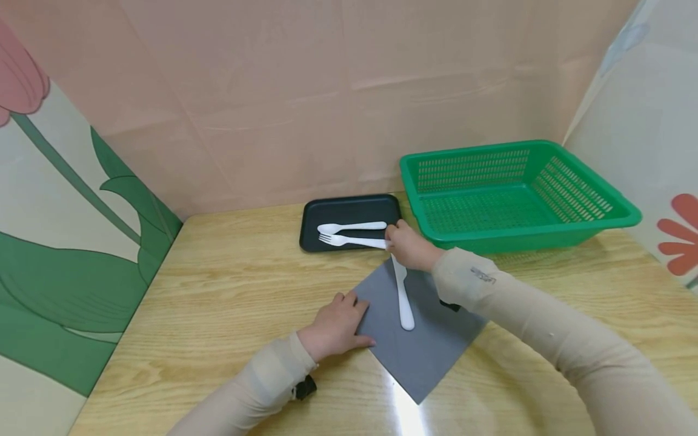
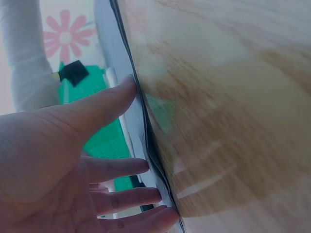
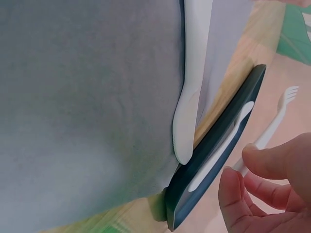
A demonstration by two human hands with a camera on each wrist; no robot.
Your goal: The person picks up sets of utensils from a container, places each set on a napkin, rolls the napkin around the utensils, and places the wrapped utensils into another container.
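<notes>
My right hand (image 1: pixel 410 244) pinches a white fork (image 1: pixel 349 241) by its handle end, tines pointing left, over the front of a black tray (image 1: pixel 349 210). In the right wrist view the fork (image 3: pixel 272 127) is raised above the tray, between thumb and fingers. A white spoon (image 1: pixel 351 227) lies in the tray. On a grey folded cloth (image 1: pixel 436 327) rests a white knife (image 1: pixel 403 297), handle toward me. My left hand (image 1: pixel 338 327) lies at the cloth's left edge with fingers spread; its fingertips touch that edge in the left wrist view.
A green plastic basket (image 1: pixel 507 233) stands at the back right, beside the tray. Behind the wooden table (image 1: pixel 234 290) hangs a pinkish cloth backdrop (image 1: pixel 272 109). Flower-printed panels flank both sides. The right forearm reaches across the cloth's right corner.
</notes>
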